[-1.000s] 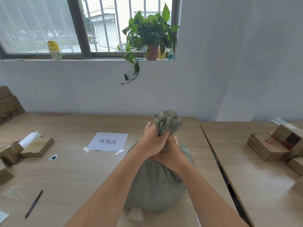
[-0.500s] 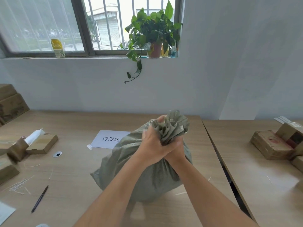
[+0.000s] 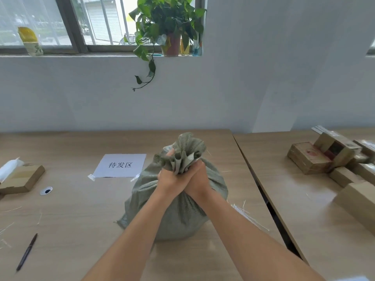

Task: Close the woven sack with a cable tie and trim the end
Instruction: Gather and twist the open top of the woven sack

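Observation:
A grey-green woven sack (image 3: 182,216) stands full and upright on the wooden table (image 3: 81,209), near the middle. Its mouth is gathered into a bunched neck (image 3: 185,151) that sticks up above my hands. My left hand (image 3: 170,179) and my right hand (image 3: 197,180) are both shut around that neck, pressed against each other. Several white cable ties (image 3: 246,216) lie on the table just right of the sack. I see no tie around the neck; my fingers hide that part.
A taped paper sign (image 3: 120,165) lies left of the sack. A flat carton (image 3: 22,178), a tape roll (image 3: 46,190) and a black pen (image 3: 26,252) are further left. Stacked cartons (image 3: 326,157) sit on the second table at the right, past a gap (image 3: 269,205).
The sack tipped to the left and then came back upright, a little further right on the table. Both hands have kept their grip on its neck throughout.

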